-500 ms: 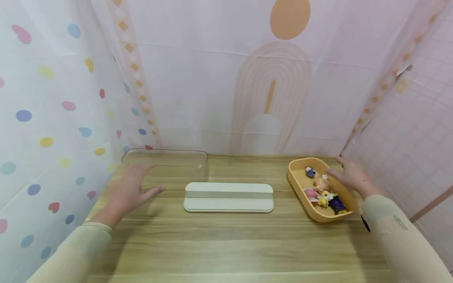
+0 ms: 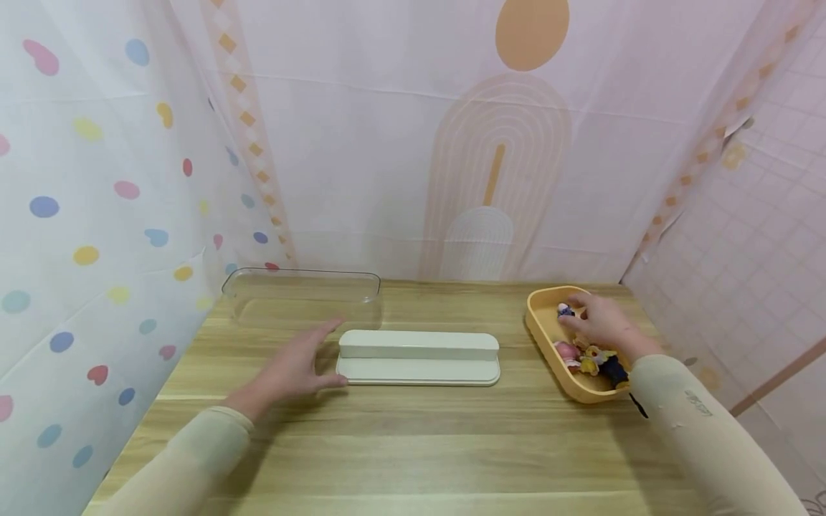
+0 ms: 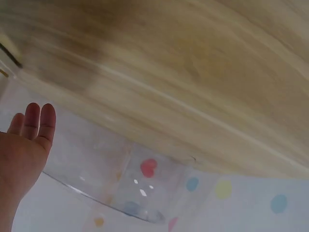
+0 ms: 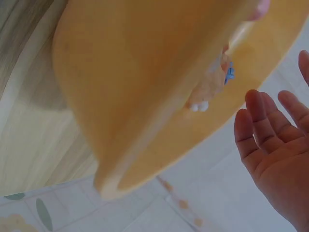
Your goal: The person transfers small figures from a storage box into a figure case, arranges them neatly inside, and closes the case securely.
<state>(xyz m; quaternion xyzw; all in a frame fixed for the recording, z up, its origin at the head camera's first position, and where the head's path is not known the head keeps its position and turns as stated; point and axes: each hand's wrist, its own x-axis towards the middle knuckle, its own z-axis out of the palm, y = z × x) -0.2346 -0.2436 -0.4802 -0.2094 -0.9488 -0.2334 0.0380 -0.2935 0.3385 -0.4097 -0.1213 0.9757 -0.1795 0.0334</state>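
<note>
My left hand (image 2: 290, 369) is beside the left end of a white stand (image 2: 418, 371) with a raised back ledge, thumb and fingers spread apart. On the right, my right hand (image 2: 606, 322) reaches over a yellow tray (image 2: 542, 337) of small toy figures. Its thumb and fingers are spread around a small dark-blue figure (image 2: 565, 310) near the tray's far end. Nearer the front lie a pink figure (image 2: 568, 352) and a dark-blue-clothed figure (image 2: 613, 371), partly hidden by the hand. The right wrist view shows the open palm and loosely bent fingers (image 4: 256, 118).
A clear plastic bin (image 2: 303, 294) stands at the back left of the wooden table (image 2: 413, 444). Printed curtains (image 2: 361, 165) hang close behind the table and along both sides.
My left hand has moved right, from in front of the clear bin to the white stand. My right hand has moved left from the tray's right rim to over the figures.
</note>
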